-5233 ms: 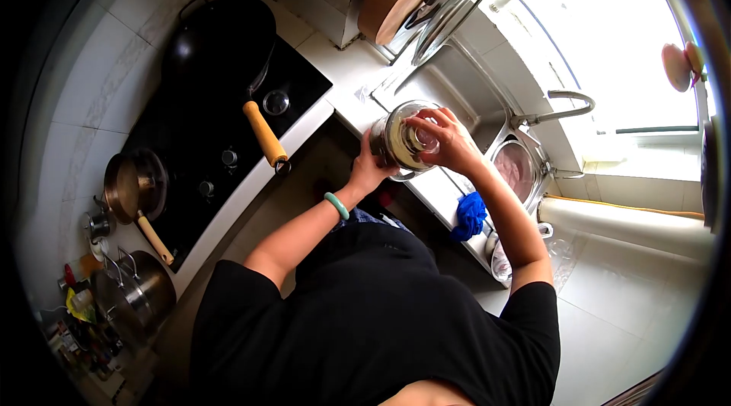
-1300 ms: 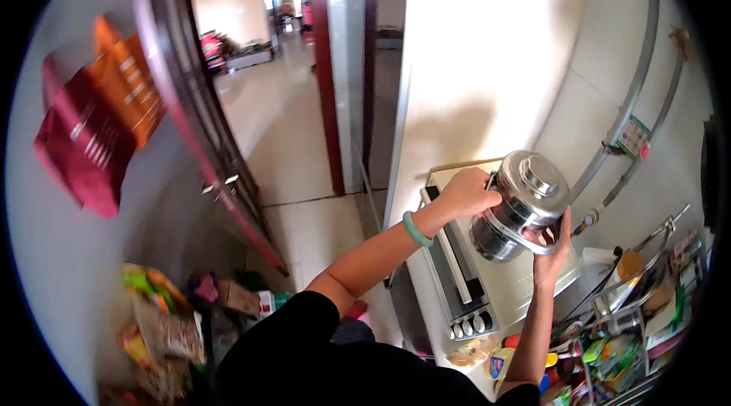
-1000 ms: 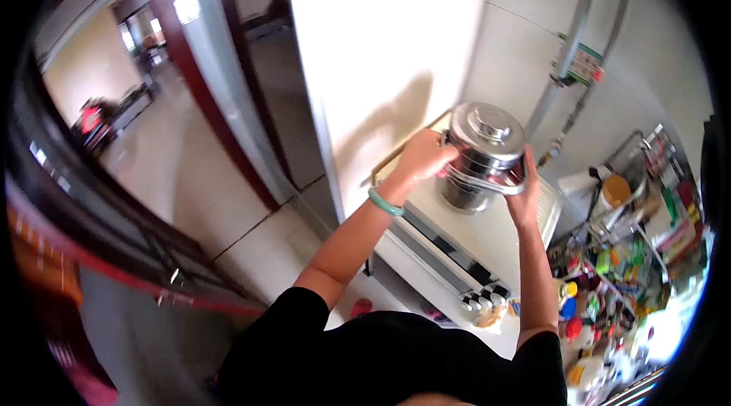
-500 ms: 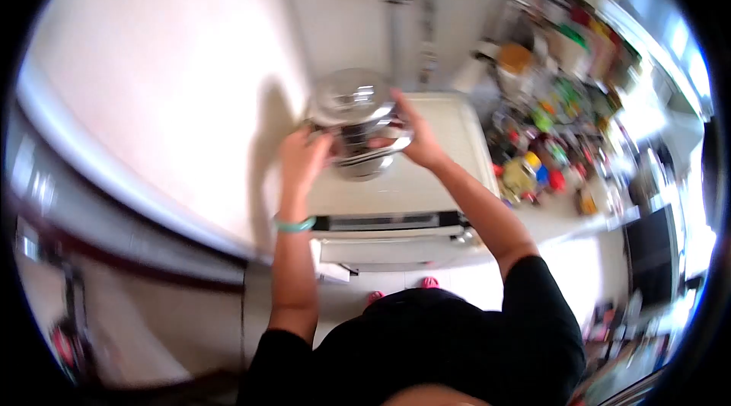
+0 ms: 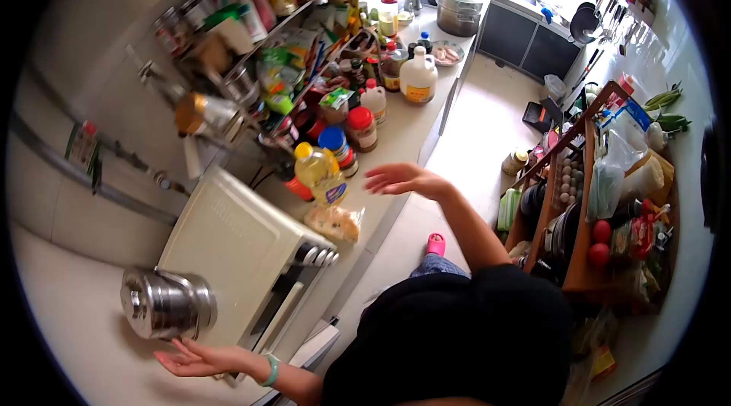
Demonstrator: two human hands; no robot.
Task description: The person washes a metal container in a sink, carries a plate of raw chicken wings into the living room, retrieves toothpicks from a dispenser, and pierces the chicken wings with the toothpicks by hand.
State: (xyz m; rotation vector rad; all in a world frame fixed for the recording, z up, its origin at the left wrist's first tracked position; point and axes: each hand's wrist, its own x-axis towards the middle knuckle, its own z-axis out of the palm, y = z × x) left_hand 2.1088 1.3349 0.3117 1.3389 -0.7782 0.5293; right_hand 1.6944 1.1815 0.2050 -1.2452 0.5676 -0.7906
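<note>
A lidded steel pot [image 5: 164, 303] with a metal handle stands on the cream top of an oven [image 5: 221, 254], by the wall at the lower left. My left hand [image 5: 194, 358], below a green bangle, is beside the pot with its fingers apart, holding nothing. My right hand [image 5: 402, 179] hangs over the counter's edge near a yellow-capped oil bottle [image 5: 318, 171]; its fingers are stretched out and nothing is in them. A bag of bread-like food [image 5: 333, 222] lies next to the oven knobs.
Jars and bottles crowd the counter [image 5: 400, 151], with a white jug [image 5: 419, 75] and a large pot [image 5: 459, 9] farther back. At the right, a wooden rack [image 5: 582, 231] holds eggs, bags and vegetables. Pipes run along the left wall.
Both hands have let go of the steel pot, which now rests on the oven. The view has turned right toward the counter and sink, and my right hand has moved away from the pot.
</note>
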